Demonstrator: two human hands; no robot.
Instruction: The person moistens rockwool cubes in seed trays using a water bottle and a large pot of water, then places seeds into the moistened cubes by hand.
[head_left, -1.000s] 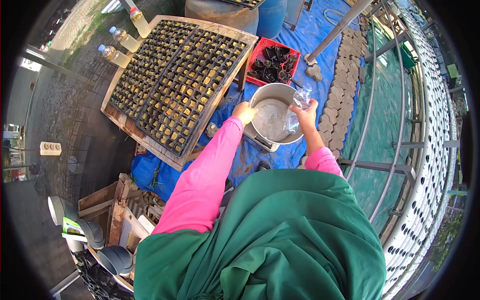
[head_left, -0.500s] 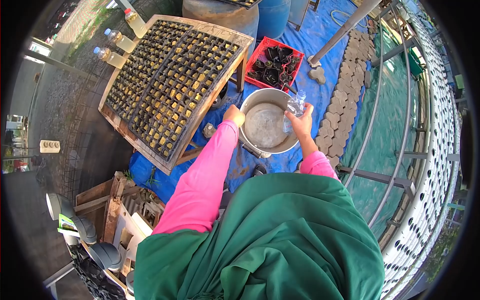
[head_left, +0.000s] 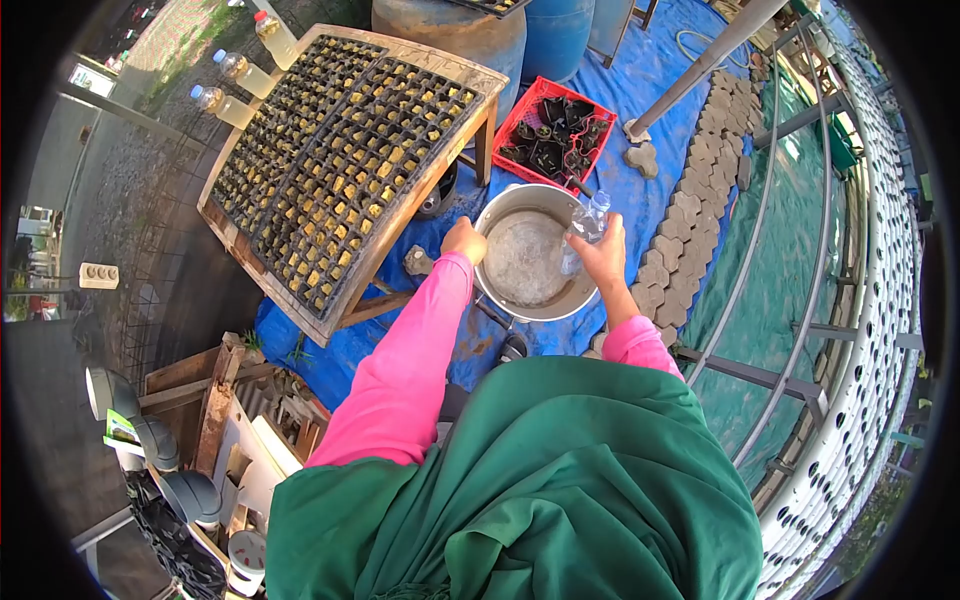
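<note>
A large metal pot [head_left: 525, 258] stands in front of me, its pale inside facing up and one side handle toward me. My left hand [head_left: 464, 241] is closed at its left rim, fingers wrapped over the edge. A clear plastic bottle [head_left: 588, 224] is gripped in my right hand [head_left: 603, 252], over the right side of the pot. The bottle leans, and its lower end overlaps the inside of the pot in this view; my fingers hide part of it.
Left of the pot, a wooden table [head_left: 485, 130] carries black seedling trays [head_left: 350, 160] with yellowish plugs. Three bottles [head_left: 275, 40] line its far edge. Beyond the pot sits a red crate [head_left: 553, 130] of black pots on the blue tarp [head_left: 640, 100]. Paving stones [head_left: 690, 215] border the right.
My view has shifted slightly, so the pot appears a little lower and to the left. Both hands keep their holds, and the bottle stays over the pot's right side.
</note>
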